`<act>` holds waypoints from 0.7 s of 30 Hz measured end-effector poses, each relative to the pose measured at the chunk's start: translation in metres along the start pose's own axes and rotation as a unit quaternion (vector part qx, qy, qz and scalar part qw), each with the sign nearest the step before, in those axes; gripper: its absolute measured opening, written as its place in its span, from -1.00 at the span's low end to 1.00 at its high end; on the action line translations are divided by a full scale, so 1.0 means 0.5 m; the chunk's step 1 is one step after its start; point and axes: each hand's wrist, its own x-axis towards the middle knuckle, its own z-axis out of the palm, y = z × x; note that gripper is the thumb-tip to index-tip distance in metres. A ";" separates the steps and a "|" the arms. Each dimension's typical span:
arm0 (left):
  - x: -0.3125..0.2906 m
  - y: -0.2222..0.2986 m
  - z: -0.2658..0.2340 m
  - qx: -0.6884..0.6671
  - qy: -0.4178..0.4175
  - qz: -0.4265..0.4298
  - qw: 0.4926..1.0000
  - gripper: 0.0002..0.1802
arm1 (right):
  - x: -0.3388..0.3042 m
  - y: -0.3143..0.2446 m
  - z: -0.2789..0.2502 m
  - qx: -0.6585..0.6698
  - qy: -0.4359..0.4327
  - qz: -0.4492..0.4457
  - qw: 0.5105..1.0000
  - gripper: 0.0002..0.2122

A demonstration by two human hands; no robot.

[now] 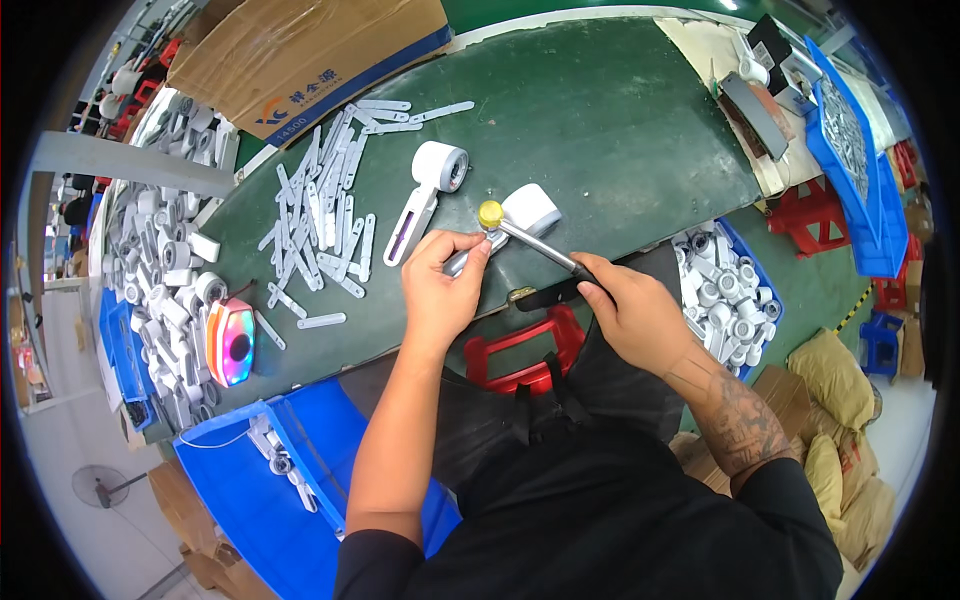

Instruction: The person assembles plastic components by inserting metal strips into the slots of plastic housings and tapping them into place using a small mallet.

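Tapping beside a close pinch needs care

At mid-frame, the left hand [440, 285] pinches the white round-headed part [531, 210] between thumb and forefinger over the green table [610, 120]. The right hand [628, 318] grips the hammer [540, 248], its yellow head [490, 213] just beside that pinch; contact is unclear. Best keep the part braced flat, blows short and square.

We see a dk green workbench [620, 110], scuffed on top, w/ a red stool [568, 330] by its near edge. On the R, green flr [800, 292] w/ a yellow-blk stripe [853, 308] — blue stool [882, 328] just past it. Lower L, we've got a round fan [98, 487] — bright lamp [728, 4] up top.
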 end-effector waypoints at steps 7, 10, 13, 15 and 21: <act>-0.042 -0.008 -0.035 0.096 0.039 0.039 0.994 -0.64 | -0.001 -0.062 -0.036 0.043 0.055 -0.057 0.996 -0.72; -0.065 -0.031 -0.055 0.154 0.049 0.066 0.985 -0.60 | -0.005 -0.064 -0.029 0.043 0.107 -0.124 0.986 -0.71; -0.069 -0.028 -0.061 0.110 0.011 -0.030 0.993 -0.64 | 0.003 -0.019 0.007 -0.055 -0.022 -0.074 0.995 -0.69; -0.068 -0.039 -0.059 0.072 0.022 0.005 0.997 -0.68 | -0.005 -0.033 -0.004 -0.059 -0.008 -0.083 0.995 -0.69; -0.070 -0.045 -0.052 0.036 0.014 -0.018 0.999 -0.70 | -0.010 -0.024 -0.002 -0.083 -0.026 -0.060 0.994 -0.68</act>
